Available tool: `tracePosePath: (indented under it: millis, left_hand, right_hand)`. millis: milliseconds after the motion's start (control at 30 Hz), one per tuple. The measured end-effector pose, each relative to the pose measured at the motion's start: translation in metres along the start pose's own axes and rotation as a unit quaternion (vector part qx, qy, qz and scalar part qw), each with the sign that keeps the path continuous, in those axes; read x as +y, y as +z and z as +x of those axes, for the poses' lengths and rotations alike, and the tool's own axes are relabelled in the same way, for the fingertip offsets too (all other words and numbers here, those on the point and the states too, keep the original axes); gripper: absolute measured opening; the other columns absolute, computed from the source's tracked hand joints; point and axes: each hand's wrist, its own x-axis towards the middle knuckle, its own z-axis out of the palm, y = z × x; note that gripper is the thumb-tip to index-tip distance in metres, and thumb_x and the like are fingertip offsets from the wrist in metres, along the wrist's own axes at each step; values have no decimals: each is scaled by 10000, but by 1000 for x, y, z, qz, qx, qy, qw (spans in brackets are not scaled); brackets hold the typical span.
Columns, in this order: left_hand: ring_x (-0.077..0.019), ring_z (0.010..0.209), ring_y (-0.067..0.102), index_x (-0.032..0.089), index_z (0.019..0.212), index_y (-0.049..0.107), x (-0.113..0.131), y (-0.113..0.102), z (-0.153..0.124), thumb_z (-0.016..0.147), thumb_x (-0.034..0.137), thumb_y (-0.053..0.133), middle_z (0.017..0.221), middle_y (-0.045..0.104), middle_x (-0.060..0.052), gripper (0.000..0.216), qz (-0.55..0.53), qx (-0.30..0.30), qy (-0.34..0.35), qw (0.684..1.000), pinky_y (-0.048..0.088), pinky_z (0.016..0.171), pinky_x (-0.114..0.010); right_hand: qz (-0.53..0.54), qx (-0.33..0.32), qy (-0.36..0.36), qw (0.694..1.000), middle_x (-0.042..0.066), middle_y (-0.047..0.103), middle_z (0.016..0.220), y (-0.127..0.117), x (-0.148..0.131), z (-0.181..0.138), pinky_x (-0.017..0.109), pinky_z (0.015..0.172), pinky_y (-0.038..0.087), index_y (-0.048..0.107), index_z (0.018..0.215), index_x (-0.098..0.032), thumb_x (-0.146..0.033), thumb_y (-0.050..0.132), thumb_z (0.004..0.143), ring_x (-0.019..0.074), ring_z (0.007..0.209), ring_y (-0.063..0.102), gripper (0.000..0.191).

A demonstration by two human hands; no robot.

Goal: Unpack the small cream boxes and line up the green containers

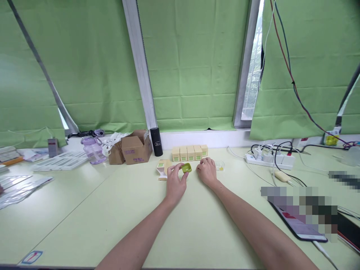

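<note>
Soft light is brightening a pale tabletop (118,213) while daylight is whitening a window gap (252,78). Pixelation is partly masking a device (299,227).

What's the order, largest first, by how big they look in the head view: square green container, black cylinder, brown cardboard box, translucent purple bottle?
1. Brown cardboard box
2. Translucent purple bottle
3. Black cylinder
4. Square green container, held in the left hand

an office-like workroom, by its long table (84,217), power strip (287,162) and green blinds (194,63)
</note>
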Motion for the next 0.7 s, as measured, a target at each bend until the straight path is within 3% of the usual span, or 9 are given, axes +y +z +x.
tracePosePath:
  millis: [233, 300, 400, 567, 700]
  left_hand:
    - [-249, 1098, 610, 264, 1139, 638, 0, 1, 2, 981, 293, 567, 1153, 700, -73, 175, -7, -18, -15, 1000, 528, 857, -386]
    - [-243, 1059, 643, 247, 1069, 617, 0, 3, 3, 985, 357, 563, 1117, 711, -75, 149, -37, -19, -44, 998, 522, 781, -347]
    - [-221, 925, 697, 228, 979, 562, 1, 7, 5, 959, 509, 592, 1021, 740, -76, 283, -119, -35, -110, 986, 500, 667, -292]
    - [-188, 706, 690, 199, 923, 532, 6, 8, 7, 870, 700, 639, 934, 783, -139, 515, -321, -93, -233, 913, 482, 551, -265]
    - [-168, 655, 664, 151, 933, 586, 10, 5, 7, 888, 571, 712, 890, 788, -177, 440, -450, -101, -290, 839, 464, 534, -251]
  right_hand:
    - [8, -19, 16, 1000, 91, 696, 949, -23, -7, -15, 375, 813, 373, 777, 815, -209, -41, 676, 844, 255, 996, 544, 198]
    - [18, -48, -1, 999, 74, 705, 902, -32, -12, -22, 341, 727, 365, 759, 818, -206, -32, 665, 839, 225, 898, 583, 200]
    - [29, -83, -16, 996, 37, 715, 827, -45, -24, -37, 307, 596, 294, 742, 826, -216, -61, 672, 854, 173, 717, 601, 172]
    - [61, -170, 2, 983, 14, 758, 898, -64, -42, -56, 286, 592, 276, 726, 915, -245, -174, 640, 945, 164, 739, 670, 116]
    - [69, -238, 1, 969, 19, 768, 987, -74, -45, -56, 278, 652, 328, 730, 1011, -257, -231, 557, 994, 184, 855, 701, 175]
